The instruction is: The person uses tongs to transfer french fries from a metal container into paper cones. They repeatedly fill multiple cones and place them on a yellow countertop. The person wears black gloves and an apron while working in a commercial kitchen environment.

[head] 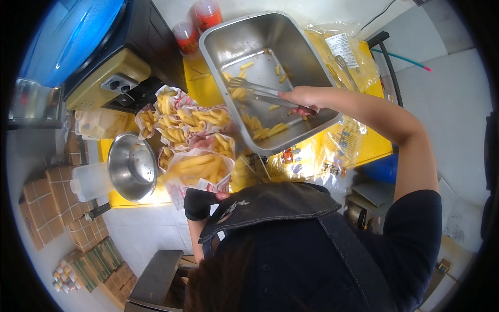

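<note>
My right hand (305,97) grips metal serving tongs (257,87) inside a deep stainless steel pan (273,23). The slotted tips rest among loose French fries (269,130) along the pan's left and near sides. Close to my body, my left hand (222,195), wearing a black cuff, holds a paper bag filled with fries (199,169). The bag's mouth faces up, and most of that hand is hidden beneath it. Behind it stand several more filled paper bags (167,103), packed together on the yellow table (199,84).
A steel bowl (132,167) sits at the table's left, beside a translucent plastic container (89,181). An appliance with knobs (117,84) stands at back left. Two red-labelled jars (208,15) are behind the pan. Plastic packaging (343,136) and another pair of tongs (345,70) lie to the right.
</note>
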Available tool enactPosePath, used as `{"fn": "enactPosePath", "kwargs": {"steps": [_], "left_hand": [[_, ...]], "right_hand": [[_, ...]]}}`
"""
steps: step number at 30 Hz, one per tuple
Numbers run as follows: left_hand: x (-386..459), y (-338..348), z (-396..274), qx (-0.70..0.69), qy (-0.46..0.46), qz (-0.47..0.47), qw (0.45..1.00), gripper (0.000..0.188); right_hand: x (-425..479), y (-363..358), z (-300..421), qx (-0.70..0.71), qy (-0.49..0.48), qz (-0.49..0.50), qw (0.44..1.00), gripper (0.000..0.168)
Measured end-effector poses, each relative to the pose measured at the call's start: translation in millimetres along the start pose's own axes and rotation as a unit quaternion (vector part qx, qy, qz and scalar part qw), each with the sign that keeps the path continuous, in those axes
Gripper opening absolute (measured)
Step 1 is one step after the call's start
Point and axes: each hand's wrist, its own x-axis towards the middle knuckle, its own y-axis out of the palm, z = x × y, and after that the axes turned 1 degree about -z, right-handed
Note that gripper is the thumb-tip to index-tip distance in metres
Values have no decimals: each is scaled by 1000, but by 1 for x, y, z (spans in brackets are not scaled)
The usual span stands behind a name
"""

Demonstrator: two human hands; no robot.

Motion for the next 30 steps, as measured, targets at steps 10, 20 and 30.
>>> {"fn": "enactPosePath", "kwargs": {"steps": [10, 20, 30], "left_hand": [[-4, -5, -3, -16, -33, -30, 999, 82], [18, 12, -8, 1, 25, 35, 999, 85], [63, 67, -55, -55, 78, 126, 987, 81]], "right_hand": [[74, 2, 17, 75, -91, -76, 990, 50], [100, -1, 1, -42, -149, -167, 974, 46], [-29, -25, -5, -186, -226, -291, 911, 48]]}}
